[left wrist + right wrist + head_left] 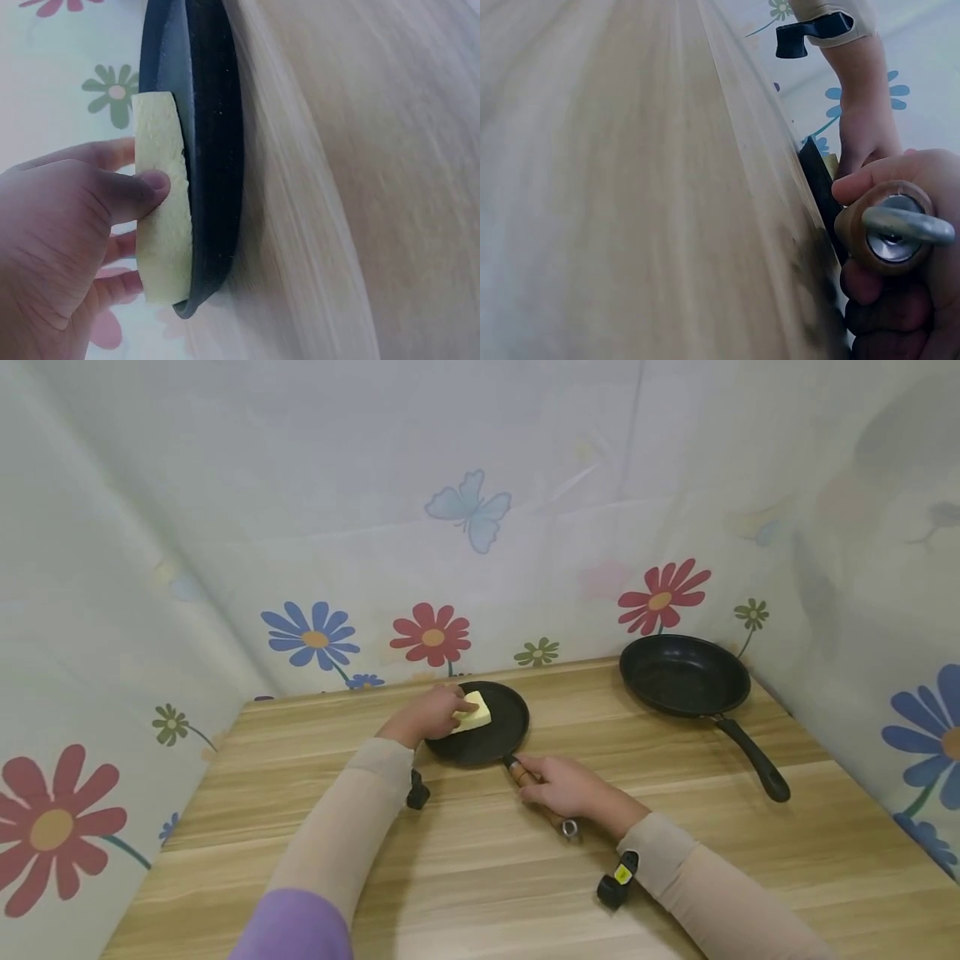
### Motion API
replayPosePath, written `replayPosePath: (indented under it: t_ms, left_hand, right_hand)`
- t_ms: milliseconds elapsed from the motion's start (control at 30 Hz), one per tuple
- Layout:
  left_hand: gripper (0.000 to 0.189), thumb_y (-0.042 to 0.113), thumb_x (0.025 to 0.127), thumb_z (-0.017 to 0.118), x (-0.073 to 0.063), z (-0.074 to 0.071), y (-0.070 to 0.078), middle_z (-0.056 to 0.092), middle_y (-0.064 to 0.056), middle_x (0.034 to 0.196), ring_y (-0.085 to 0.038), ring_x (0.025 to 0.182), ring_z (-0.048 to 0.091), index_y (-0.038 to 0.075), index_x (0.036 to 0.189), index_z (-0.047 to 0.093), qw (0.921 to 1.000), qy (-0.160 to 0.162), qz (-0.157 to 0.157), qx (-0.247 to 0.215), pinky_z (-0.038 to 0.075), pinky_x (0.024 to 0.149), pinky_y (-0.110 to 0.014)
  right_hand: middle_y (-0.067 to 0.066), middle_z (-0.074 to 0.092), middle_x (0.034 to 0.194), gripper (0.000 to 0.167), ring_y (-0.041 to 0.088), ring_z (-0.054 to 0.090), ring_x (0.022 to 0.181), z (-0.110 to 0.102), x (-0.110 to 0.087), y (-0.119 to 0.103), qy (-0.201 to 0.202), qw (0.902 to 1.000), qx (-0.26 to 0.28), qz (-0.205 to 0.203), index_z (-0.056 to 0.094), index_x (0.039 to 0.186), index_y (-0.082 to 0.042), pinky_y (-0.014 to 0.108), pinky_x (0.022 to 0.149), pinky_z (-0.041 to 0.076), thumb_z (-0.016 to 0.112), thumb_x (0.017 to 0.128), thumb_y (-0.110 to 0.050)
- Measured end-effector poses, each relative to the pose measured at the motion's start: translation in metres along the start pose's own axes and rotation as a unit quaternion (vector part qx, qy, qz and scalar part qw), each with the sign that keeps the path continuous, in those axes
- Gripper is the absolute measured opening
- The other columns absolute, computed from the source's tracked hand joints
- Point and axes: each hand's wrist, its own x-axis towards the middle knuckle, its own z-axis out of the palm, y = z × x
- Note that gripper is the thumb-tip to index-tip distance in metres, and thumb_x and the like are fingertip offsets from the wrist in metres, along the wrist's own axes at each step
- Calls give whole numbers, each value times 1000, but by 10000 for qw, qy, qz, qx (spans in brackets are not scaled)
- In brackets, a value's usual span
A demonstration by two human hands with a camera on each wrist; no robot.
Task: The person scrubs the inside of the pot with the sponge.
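A flat black pan with a low rim lies on the wooden table. My left hand pinches a pale yellow sponge over the left part of the pan's surface. Seen from the left wrist, the thumb lies on the near side of the sponge, with the other fingers partly hidden behind it. My right hand grips the pan's wooden handle, which ends in a metal ring. Whether the sponge's underside touches the pan everywhere cannot be told.
A deeper black frying pan stands at the back right of the table, its handle angled toward the front right. Flower-printed sheeting hangs behind the table and along both sides.
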Motion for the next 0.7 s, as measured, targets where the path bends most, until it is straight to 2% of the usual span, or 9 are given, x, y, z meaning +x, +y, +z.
replayPosePath:
  t_ms: [133, 333, 467, 633, 700]
  left_hand:
    - [47, -2, 93, 66, 2, 1, -3, 60, -17, 129, -32, 120, 56, 13, 137, 64, 9998, 135, 176, 14, 45, 104, -44]
    - [49, -11, 88, 67, 7, 2, -7, 62, -19, 130, -35, 124, 56, 11, 131, 69, 9962, 520, 687, 156, 43, 107, -46]
    - [49, -15, 87, 64, 12, 4, -11, 62, -17, 128, -34, 122, 57, 11, 128, 72, 9955, 627, 711, 50, 43, 107, -46]
    - [49, -17, 84, 59, 19, 7, -12, 64, -14, 123, -32, 116, 59, 9, 123, 74, 9937, 785, 785, -160, 44, 105, -44]
    - [49, -16, 84, 57, 21, 8, -10, 64, -14, 122, -31, 116, 59, 9, 123, 73, 9940, 787, 719, -241, 43, 106, -43]
  right_hand:
    - [5, 69, 97, 64, 13, 61, 71, -1, 1, 2, -121, 9998, 110, -101, 50, 150, -12, 35, 75, 51, 66, 90, -28]
    - [4, 69, 96, 64, 11, 60, 65, -5, -1, 4, -257, 9993, 187, -197, 50, 150, -11, 32, 69, 50, 65, 90, -27]
    - [4, 69, 99, 65, 10, 60, 64, -5, -1, 4, -305, 9991, 179, -224, 48, 151, -11, 31, 66, 50, 64, 90, -28]
    - [3, 69, 103, 66, 12, 61, 73, -4, -1, 4, -295, 9993, 110, -179, 49, 151, -11, 32, 74, 51, 64, 90, -30]
    - [3, 69, 104, 65, 13, 61, 78, -3, -1, 4, -239, 9995, 90, -187, 49, 150, -9, 34, 78, 51, 64, 89, -29]
